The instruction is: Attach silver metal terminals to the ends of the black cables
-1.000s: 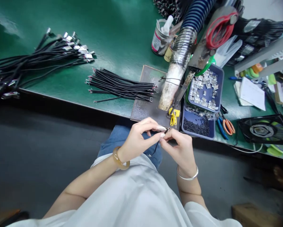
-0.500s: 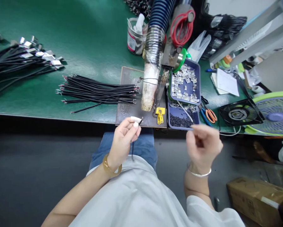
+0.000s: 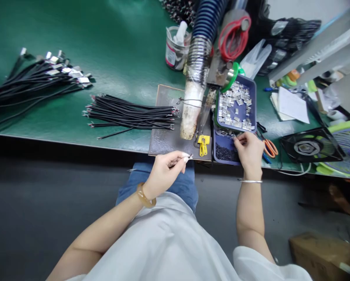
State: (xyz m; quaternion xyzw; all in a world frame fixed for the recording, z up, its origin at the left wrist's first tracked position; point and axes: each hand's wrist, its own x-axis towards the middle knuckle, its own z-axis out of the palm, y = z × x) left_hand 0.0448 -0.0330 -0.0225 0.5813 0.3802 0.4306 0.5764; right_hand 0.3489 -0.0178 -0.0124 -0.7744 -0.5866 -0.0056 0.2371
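Observation:
My left hand (image 3: 169, 171) pinches the end of a thin black cable (image 3: 190, 156) in front of the dark board (image 3: 166, 145) at the table's edge. White covers show on its fingertips. My right hand (image 3: 249, 150) is closed over the right side of the lower blue tray (image 3: 218, 159), which holds small black pieces (image 3: 226, 153). What its fingertips grip is too small to make out. Just behind is the upper blue tray (image 3: 253, 101) of silvery metal pieces (image 3: 235, 103). A bundle of black cables (image 3: 128, 113) lies left of the trays, partly on the board.
A wrapped hose (image 3: 192, 101) hangs over the board, near a yellow clip (image 3: 203, 145). Cables with metal ends (image 3: 43, 78) lie at the left. Behind stands a plastic cup (image 3: 175, 50). Orange-handled pliers (image 3: 270, 148) and a black fan (image 3: 311, 147) are at the right.
My right hand has moved forward to the lower blue tray. My left hand has shifted slightly right with the cable. The whole view has shifted a little.

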